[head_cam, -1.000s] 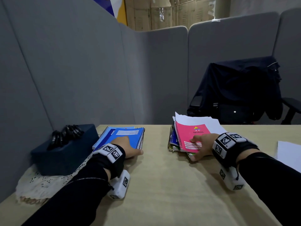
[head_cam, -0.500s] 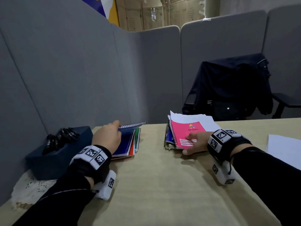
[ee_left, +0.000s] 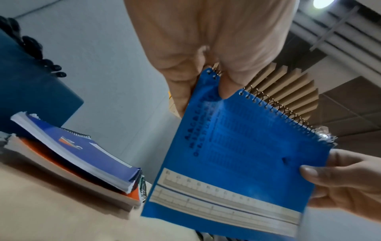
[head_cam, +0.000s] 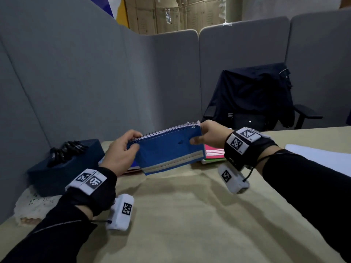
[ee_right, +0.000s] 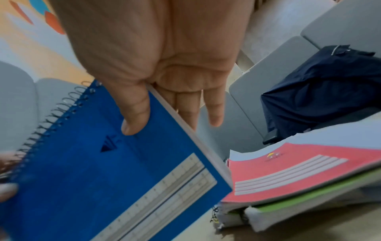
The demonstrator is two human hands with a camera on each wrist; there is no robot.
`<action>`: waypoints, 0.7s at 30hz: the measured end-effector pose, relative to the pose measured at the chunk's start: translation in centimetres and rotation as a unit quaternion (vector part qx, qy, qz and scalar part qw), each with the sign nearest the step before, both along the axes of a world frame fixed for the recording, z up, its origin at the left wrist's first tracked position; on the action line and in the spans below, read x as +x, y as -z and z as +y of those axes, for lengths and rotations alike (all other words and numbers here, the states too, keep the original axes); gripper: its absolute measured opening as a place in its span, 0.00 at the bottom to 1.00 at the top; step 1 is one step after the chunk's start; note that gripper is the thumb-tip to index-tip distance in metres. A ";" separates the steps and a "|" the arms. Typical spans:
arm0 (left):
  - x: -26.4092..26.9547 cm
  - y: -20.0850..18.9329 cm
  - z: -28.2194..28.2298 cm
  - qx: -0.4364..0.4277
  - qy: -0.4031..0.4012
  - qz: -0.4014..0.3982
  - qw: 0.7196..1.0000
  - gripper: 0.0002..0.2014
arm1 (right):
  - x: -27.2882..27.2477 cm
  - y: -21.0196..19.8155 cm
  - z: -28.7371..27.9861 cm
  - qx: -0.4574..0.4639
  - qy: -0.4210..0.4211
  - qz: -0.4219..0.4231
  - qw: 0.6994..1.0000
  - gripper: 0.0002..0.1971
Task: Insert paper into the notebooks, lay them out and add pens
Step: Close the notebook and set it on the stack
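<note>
A blue spiral notebook (head_cam: 171, 149) hangs in the air above the table, spiral edge up, back cover towards me. My left hand (head_cam: 123, 149) pinches its left end near the spiral (ee_left: 224, 88). My right hand (head_cam: 207, 135) grips the right edge, thumb on the cover (ee_right: 134, 120) and fingers behind. Under my left hand lies a stack with a dark blue notebook (ee_left: 82, 151) on top of an orange one. A pink notebook (ee_right: 288, 169) tops the right stack, with white paper beneath it. Black pens (head_cam: 66, 150) lie on a dark blue box.
The dark blue box (head_cam: 62, 168) sits on a lace cloth (head_cam: 32, 204) at the table's left edge. Loose white sheets (head_cam: 322, 156) lie at the right. Grey partition panels close off the left and back; a chair draped with a dark jacket (head_cam: 254, 97) stands behind.
My left hand lifted the blue notebook off the left stack. My right hand left the pink notebook and took hold of the blue one's right edge.
</note>
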State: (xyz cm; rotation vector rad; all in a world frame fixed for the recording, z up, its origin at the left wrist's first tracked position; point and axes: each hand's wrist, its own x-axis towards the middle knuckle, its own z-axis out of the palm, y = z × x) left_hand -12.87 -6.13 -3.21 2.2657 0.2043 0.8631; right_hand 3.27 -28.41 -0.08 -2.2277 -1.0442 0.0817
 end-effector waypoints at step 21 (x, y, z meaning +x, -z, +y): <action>0.6 1.7 -8.0 0.199 0.043 0.343 0.917 0.12 | -15.9 2.7 -3.1 -0.417 -0.134 -0.184 0.880 0.16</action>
